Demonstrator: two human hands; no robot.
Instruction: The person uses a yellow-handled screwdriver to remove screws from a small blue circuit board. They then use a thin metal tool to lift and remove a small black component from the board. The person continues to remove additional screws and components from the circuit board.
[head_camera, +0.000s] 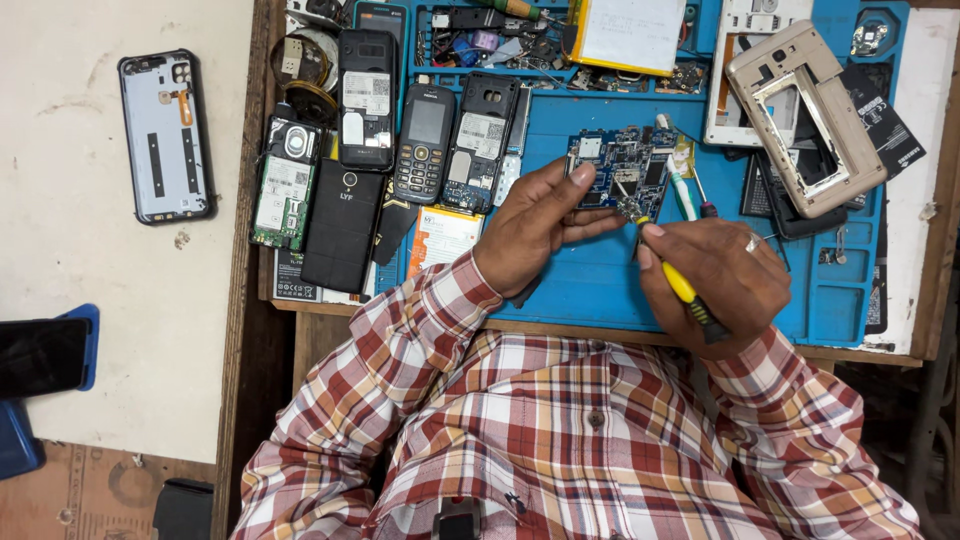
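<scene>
Nearest the camera, two sleeves of a red, white and tan plaid shirt (560, 420) reach out over the front edge of the wooden table (300, 345). Just beyond the cuffs, the right hand (715, 275) has its grip closed around a yellow-handled screwdriver (683, 287), the handle running back across the palm and the thin metal tip angled up and to the left onto the board. A ring shows on one finger of that hand. Beside it, the left hand (535, 220) holds a blue circuit board (622, 172) by its lower left edge, thumb on top and fingers pinched beneath, lifting it slightly above the blue repair mat (600, 285) near the mat's middle. Left of the hands lie a black battery cover (343, 235), a dark keypad phone (425, 142), two opened phone bodies (365, 98) and a green board (283, 195), packed close together. Right of the hands, a beige phone frame (805, 115) rests tilted on the mat. At the far edge sits a flat battery pack with a yellow rim (628, 35). Well apart on the pale surface to the left lies a grey phone back shell (165, 135)
</scene>
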